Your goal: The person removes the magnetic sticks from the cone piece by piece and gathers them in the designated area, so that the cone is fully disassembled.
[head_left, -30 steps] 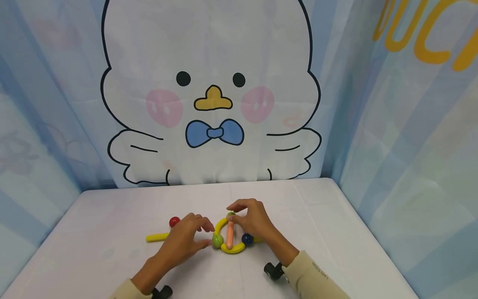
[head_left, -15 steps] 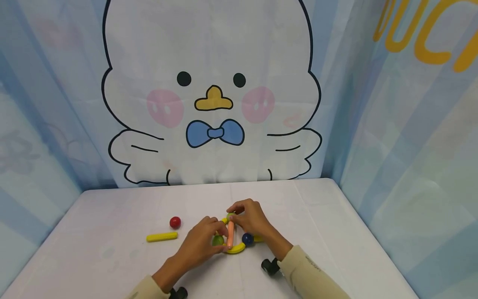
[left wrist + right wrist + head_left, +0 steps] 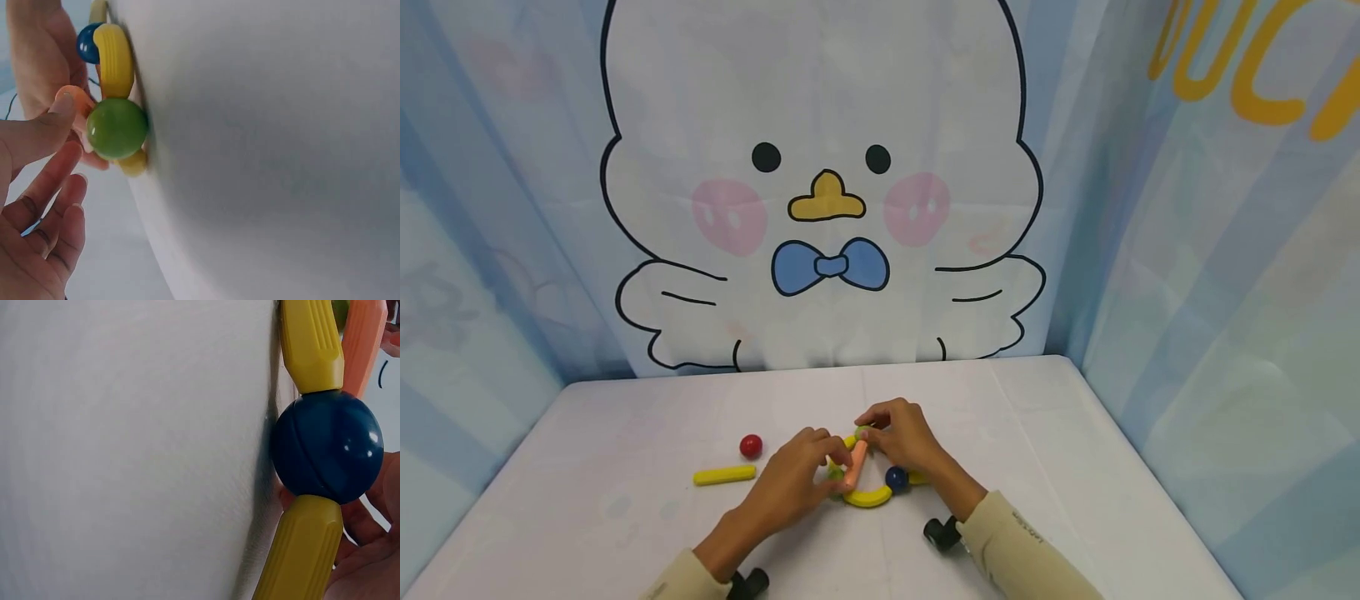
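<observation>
Toy sticks and balls form a ring on the table. My left hand (image 3: pixel 797 477) pinches the near end of an orange stick (image 3: pixel 856 464) between thumb and finger, beside a green ball (image 3: pixel 117 128). At the far side, my right hand (image 3: pixel 904 437) holds a second green ball (image 3: pixel 862 433), partly hidden by the fingers, where the orange stick's far end lies. A curved yellow stick (image 3: pixel 868 498) runs along the near side to a dark blue ball (image 3: pixel 328 447). From that ball another yellow stick (image 3: pixel 303 550) points outward to the right, under the right wrist.
A red ball (image 3: pixel 751 447) and a loose straight yellow stick (image 3: pixel 725 476) lie left of the hands on the white table (image 3: pixel 587 517). Behind the table hangs a curtain (image 3: pixel 827 325) with a cartoon bird. Small black devices (image 3: pixel 942 534) sit at both wrists.
My left hand moved right from beside the near green ball and took the orange stick. That stick's near end has swung left toward the green ball. The right hand stays nearly still.
</observation>
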The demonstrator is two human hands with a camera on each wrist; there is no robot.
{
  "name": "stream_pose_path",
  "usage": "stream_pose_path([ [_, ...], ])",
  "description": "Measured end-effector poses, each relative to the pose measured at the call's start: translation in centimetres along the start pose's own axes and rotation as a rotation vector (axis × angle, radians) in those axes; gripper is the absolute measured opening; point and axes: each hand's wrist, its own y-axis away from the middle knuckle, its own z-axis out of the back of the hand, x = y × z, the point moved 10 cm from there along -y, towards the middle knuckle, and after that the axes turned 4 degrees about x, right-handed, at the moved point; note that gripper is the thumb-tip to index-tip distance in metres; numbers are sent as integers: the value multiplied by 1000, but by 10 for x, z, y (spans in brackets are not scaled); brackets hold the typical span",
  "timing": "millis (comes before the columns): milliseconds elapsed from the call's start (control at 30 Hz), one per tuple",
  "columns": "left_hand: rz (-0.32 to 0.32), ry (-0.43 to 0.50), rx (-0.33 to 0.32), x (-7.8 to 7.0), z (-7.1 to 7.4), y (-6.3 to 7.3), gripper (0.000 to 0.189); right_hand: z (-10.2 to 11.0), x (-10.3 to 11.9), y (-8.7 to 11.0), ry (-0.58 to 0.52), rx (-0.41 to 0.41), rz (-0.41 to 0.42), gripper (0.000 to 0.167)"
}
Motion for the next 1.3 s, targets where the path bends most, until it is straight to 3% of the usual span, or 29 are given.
stream_pose_path([
  [333, 34, -44, -69, 16, 18, 2, 35, 1, -1, 0, -6, -3, -5, 13],
  [633, 83, -54, 14, 22, 3, -1, 40, 1, -1, 0, 4, -8, -5, 12],
  [900, 88, -35, -51, 21, 11, -6, 28, 0, 2, 0, 7, -11, -2, 12],
  [1067, 123, -46, -76, 26, 15, -8, 22, 1, 2, 1, 10, -8, -9, 12],
  [1300, 170, -48, -60, 39, 6, -4, 24, 0, 1, 0, 0, -4, -2, 12],
])
